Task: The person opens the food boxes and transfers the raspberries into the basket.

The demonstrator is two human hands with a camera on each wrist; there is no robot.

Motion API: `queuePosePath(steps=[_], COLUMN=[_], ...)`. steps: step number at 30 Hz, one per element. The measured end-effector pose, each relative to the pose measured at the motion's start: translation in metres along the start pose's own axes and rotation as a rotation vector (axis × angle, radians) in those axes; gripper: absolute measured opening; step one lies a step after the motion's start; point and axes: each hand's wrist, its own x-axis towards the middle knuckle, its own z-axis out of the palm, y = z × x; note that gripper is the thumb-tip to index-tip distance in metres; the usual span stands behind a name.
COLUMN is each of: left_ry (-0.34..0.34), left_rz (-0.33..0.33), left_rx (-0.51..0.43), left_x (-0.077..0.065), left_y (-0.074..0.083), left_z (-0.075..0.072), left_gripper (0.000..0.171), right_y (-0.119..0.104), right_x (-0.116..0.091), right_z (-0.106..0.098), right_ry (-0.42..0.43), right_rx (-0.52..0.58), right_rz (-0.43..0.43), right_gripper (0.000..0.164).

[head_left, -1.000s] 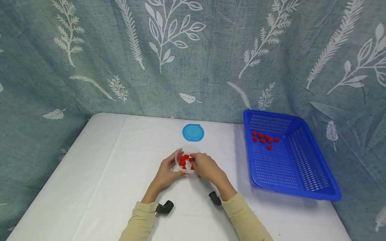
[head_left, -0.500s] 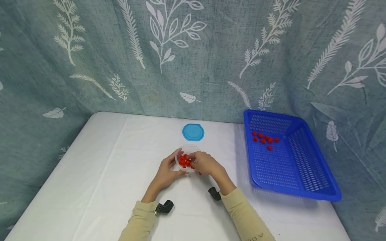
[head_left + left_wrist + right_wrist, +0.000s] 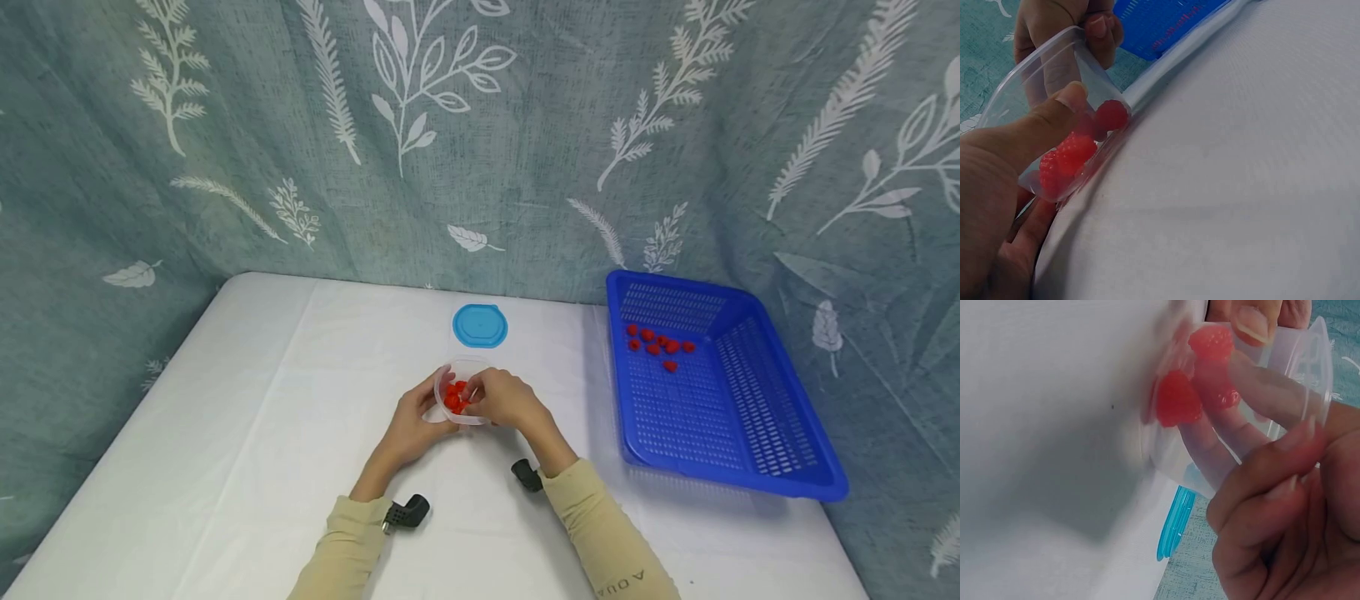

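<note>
My left hand (image 3: 415, 421) grips a clear plastic tub (image 3: 472, 419), thumb on the near wall and fingers round the far side. Red raspberries (image 3: 453, 398) lie in the tub, gathered toward its left side in the head view. The fingers of my right hand (image 3: 506, 400) reach over the rim into the tub. Through the wall in the right wrist view, thumb and two fingers pinch a raspberry (image 3: 1227, 398). Another raspberry (image 3: 1177, 403) rests beside those fingertips. In the left wrist view, the tub (image 3: 1007, 94) stands tilted close over the white cloth.
A blue lid (image 3: 480, 326) lies on the white-covered table (image 3: 300, 433) behind the tub. To the right stands a blue plastic basket (image 3: 697, 425) with several raspberries (image 3: 670, 366) at its back left. A green patterned curtain (image 3: 525, 167) hangs behind and at both sides.
My right hand has shifted slightly left and deeper across the tub. The raspberry at its fingertips has moved left, toward the others. My left hand keeps its grip on the tub.
</note>
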Motion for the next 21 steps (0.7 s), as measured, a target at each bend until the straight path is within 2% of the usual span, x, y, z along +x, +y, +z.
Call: queuePosePath(steps=[9, 14, 21], left_ry=[-0.006, 0.003, 0.015], left_rz=[-0.016, -0.010, -0.007], left_rx=[0.014, 0.020, 0.050], left_x=[0.001, 0.001, 0.006], left_y=[0.002, -0.001, -0.034], left_z=[0.000, 0.001, 0.001], left_gripper=[0.084, 0.083, 0.088], right_y=[0.012, 0.016, 0.020], right_x=[0.000, -0.003, -0.007], right_z=[0.002, 0.002, 0.005], right_ry=[0.002, 0.006, 0.035], right_rx=[0.134, 0.175, 0.218], right_rz=[-0.029, -0.096, -0.182], right_gripper=[0.011, 0.015, 0.019])
